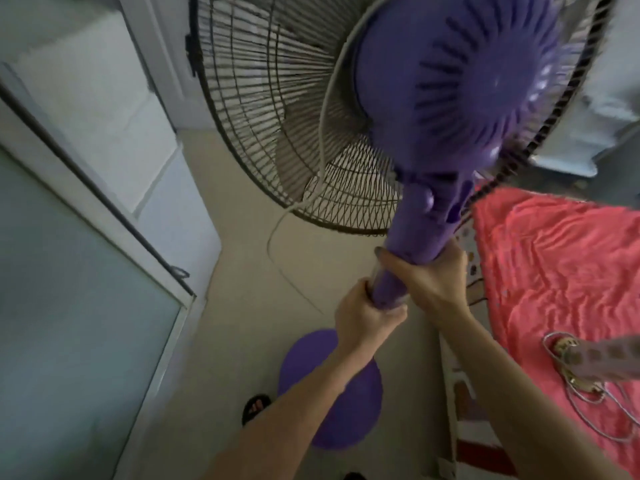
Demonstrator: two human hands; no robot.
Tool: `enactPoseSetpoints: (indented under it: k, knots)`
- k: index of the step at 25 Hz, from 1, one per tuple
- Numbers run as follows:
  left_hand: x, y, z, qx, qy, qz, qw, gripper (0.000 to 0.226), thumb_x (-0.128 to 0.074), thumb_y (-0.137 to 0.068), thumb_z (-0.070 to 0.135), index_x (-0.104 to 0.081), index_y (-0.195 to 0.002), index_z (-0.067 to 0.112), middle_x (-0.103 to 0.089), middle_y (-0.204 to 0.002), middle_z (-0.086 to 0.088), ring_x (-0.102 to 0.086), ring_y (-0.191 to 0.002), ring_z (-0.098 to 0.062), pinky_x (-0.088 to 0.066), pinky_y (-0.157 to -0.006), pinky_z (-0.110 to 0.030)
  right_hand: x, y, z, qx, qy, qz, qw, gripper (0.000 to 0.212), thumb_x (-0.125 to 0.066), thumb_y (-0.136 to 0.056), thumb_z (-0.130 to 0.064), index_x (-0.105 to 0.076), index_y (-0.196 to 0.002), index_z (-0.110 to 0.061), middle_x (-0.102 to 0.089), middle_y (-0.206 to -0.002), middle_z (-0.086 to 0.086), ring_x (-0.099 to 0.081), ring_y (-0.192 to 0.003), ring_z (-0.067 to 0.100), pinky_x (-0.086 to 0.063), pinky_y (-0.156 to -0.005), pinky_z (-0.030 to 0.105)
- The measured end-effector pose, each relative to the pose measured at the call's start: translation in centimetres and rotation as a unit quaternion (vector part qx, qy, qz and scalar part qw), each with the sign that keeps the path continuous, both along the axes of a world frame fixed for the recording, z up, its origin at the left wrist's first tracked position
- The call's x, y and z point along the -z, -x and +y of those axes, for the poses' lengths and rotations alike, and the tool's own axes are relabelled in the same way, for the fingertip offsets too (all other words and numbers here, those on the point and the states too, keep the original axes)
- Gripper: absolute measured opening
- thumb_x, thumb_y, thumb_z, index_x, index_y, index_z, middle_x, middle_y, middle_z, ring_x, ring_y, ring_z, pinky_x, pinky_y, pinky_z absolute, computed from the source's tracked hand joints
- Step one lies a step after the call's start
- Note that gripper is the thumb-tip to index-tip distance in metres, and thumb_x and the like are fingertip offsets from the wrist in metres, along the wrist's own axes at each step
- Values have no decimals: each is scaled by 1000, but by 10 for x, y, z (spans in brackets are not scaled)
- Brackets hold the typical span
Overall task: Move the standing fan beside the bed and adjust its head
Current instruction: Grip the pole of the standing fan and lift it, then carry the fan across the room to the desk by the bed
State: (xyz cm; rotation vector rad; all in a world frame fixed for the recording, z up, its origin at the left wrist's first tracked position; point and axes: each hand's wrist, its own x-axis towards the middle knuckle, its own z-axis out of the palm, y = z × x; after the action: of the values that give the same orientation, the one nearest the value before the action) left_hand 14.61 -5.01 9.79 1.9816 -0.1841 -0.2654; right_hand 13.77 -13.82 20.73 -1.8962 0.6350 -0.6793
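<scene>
A purple standing fan (450, 98) fills the upper middle, seen from behind, with a dark wire cage (277, 116) around its blades. My left hand (363, 313) grips the purple pole low down. Just above it, my right hand (426, 275) is wrapped around the neck under the motor housing. The fan's round purple base (349, 420) shows on the floor below my left forearm. Its white cord (294, 209) hangs down the left side of the cage. The bed (561, 271), covered in a pink blanket, lies directly to the right of the fan.
A frosted glass door with a white frame (86, 306) stands on the left. Beige floor tiles run down the middle. A black sandal (254, 407) sits left of the base. A power strip with a coiled cable (581, 368) lies on the blanket.
</scene>
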Motion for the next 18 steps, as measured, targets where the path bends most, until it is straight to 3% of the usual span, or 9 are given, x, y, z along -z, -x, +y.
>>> enactPoseSetpoints:
  k: [4, 8, 11, 13, 18]
  knots:
    - [-102, -46, -7, 58, 90, -33, 994, 41, -84, -56, 43, -50, -71, 25, -69, -61, -3, -67, -49, -25, -56, -46, -42, -116, -39, -9, 55, 56, -53, 996, 52, -84, -41, -56, -65, -75, -21, -69, -59, -18, -58, -49, -7, -49, -46, 18]
    - [-217, -96, 0, 130, 79, -115, 982, 44, -80, -49, 58, -58, -74, 28, -72, -64, 8, -70, -54, -11, -61, -53, -34, -238, -71, -3, 77, 107, -98, 986, 47, -84, -39, -57, -61, -66, -25, -65, -55, -33, -60, -47, -11, -43, -38, 10]
    - [-292, -127, 12, 174, 78, -164, 968, 44, -84, -49, 53, -64, -80, 29, -75, -73, 11, -72, -64, -7, -61, -61, -28, -315, -88, 8, 79, 131, -106, 982, 51, -82, -37, -60, -64, -66, -22, -68, -55, -21, -64, -50, -6, -50, -42, 17]
    - [-332, -146, 19, 202, 97, -194, 955, 41, -89, -50, 48, -65, -78, 31, -72, -68, 16, -69, -62, 0, -59, -59, -22, -356, -96, 16, 92, 158, -114, 976, 53, -81, -39, -62, -66, -69, -21, -71, -62, -13, -69, -56, 3, -57, -49, 25]
    - [-374, -172, 35, 238, 131, -266, 925, 38, -88, -52, 45, -66, -79, 32, -70, -64, 20, -69, -61, 4, -51, -51, -8, -396, -104, 35, 121, 192, -162, 960, 50, -79, -39, -65, -63, -65, -25, -68, -57, -15, -67, -51, -1, -55, -44, 21]
